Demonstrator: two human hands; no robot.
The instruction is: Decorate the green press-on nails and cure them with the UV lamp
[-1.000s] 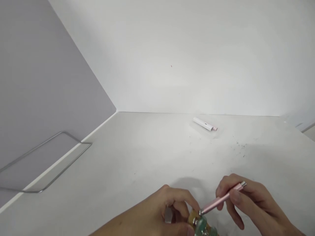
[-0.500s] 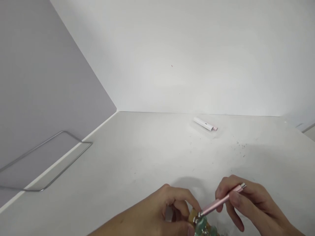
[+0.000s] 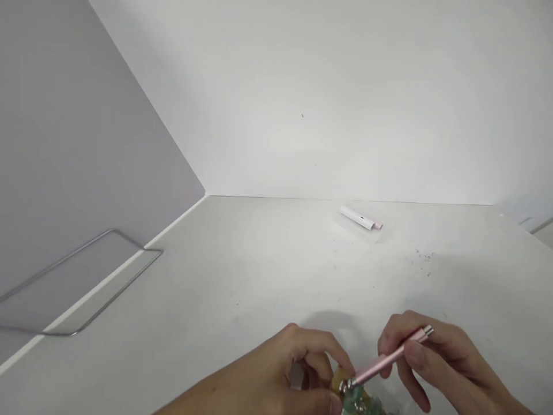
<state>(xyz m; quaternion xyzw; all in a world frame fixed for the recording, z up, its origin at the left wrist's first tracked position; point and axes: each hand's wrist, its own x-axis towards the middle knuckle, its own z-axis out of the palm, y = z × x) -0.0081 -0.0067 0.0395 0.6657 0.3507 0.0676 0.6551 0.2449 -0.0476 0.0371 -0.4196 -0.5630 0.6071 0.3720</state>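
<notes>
- a bent metal wire (image 3: 116,297), shaped like an open loop, reaching across the left edge of the surface (image 3: 194,288), well apart from the hands;
- the left hand (image 3: 272,369), thumb and fingers clamped on a small green-and-yellow piece (image 3: 356,397);
- that piece, toward the near side of the surface, cut off by the bottom of the view; whether it rests on the surface I cannot tell;
- a slim white case (image 3: 356,218), lying slantwise near the far edge, a pink end showing at its right;
- a pink pen-like tool (image 3: 389,357), tilted, its metal tip down at the piece, its silver end up to the right;
- dark crumbs (image 3: 425,256), scattered toward the far right corner;
- the right hand (image 3: 444,357), thumb and fingers closed around the tool
</notes>
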